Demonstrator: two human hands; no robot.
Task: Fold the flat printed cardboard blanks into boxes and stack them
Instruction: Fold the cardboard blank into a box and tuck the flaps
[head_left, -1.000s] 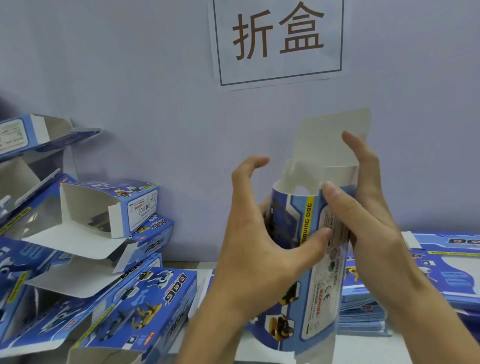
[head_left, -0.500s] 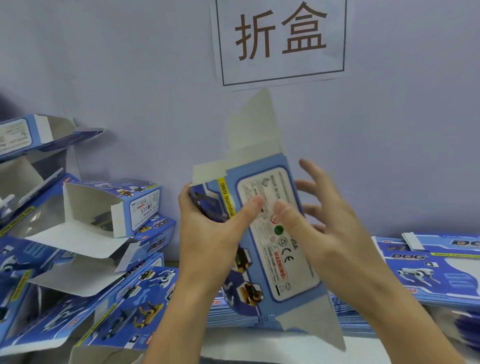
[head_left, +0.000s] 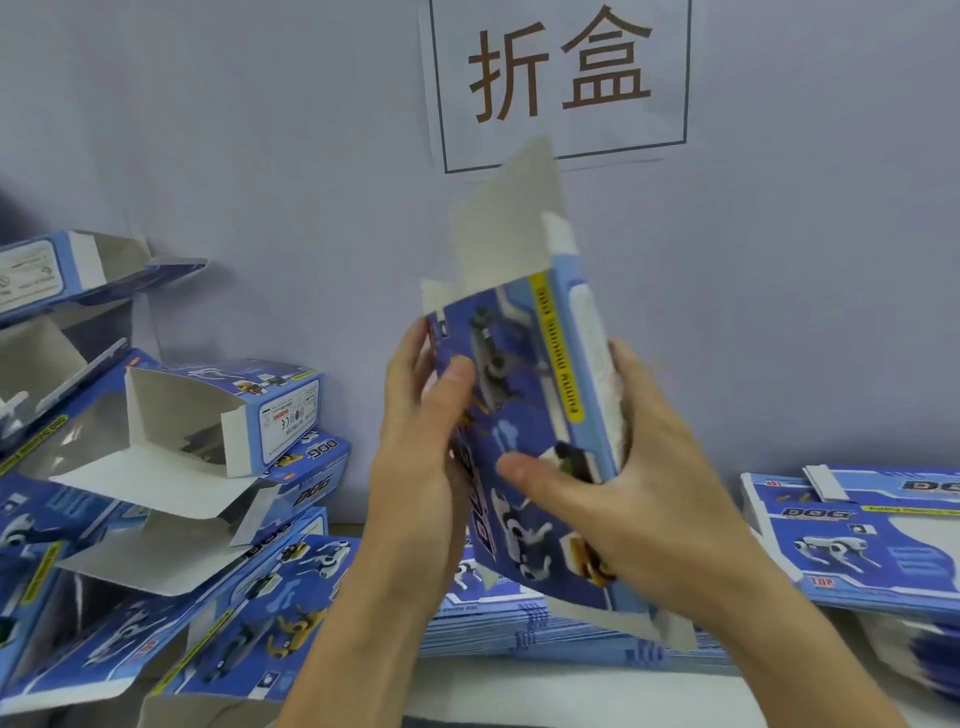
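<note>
Mid-fold: left hand (head_left: 415, 415) and right hand (head_left: 613, 499) both grasp the blue printed cardboard box blank (head_left: 524, 405), sleeve opened, end flaps loose. Next: tuck flaps.

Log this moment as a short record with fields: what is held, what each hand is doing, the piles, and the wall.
held item: blue printed box, upright and tilted, white top flaps open
left hand: left hand grips the box's left edge, thumb on the front
right hand: right hand grips the right side, thumb across the front
left pile: folded boxes stacked with flaps open
right pile: flat blanks stacked
centre: more flat blanks behind the hands
wall: paper sign with two brown characters
</note>
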